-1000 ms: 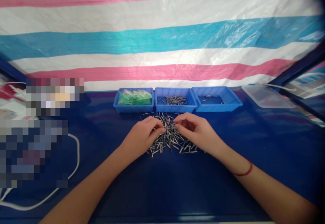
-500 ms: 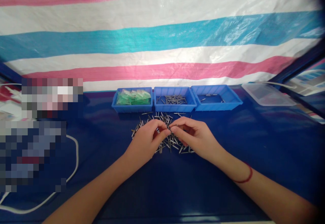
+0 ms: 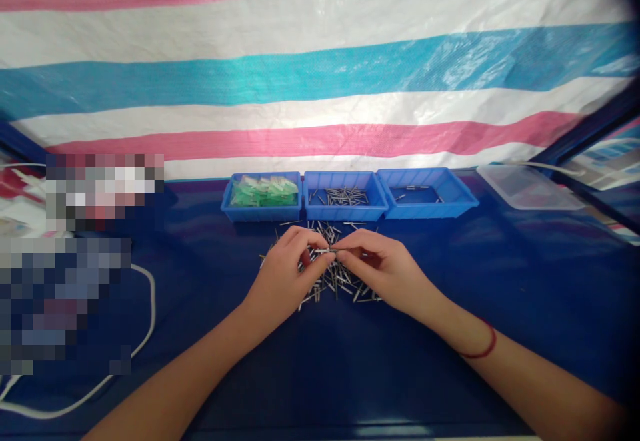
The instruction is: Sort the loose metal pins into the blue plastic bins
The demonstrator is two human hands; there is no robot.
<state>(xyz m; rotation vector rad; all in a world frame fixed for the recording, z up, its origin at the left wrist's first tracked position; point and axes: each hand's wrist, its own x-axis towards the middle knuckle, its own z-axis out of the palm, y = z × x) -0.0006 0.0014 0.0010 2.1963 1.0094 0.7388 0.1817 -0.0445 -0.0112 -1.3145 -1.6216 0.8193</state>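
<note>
Over a loose pile of thin metal pins [image 3: 327, 281], my left hand [image 3: 283, 264] and my right hand [image 3: 383, 264] meet fingertip to fingertip. A slim silver metal pin [image 3: 324, 250] lies level between them, its left part showing inside my left hand's pinch. Thumb and forefinger of my right hand are closed at its right end. The pin's exact kind is too small to make out. My fingers hide part of the pile.
Three blue bins stand in a row behind the pile: the left bin [image 3: 263, 213] holds green packets, the middle bin [image 3: 345, 213] many pins, the right bin [image 3: 433, 209] a few. A clear plastic lid [image 3: 525, 188] lies right; a white cable [image 3: 151, 301] curves at left.
The fingers of my left hand have lifted and shifted slightly, and the metal pin between my fingertips now shows more plainly. My right hand stays nearly still.
</note>
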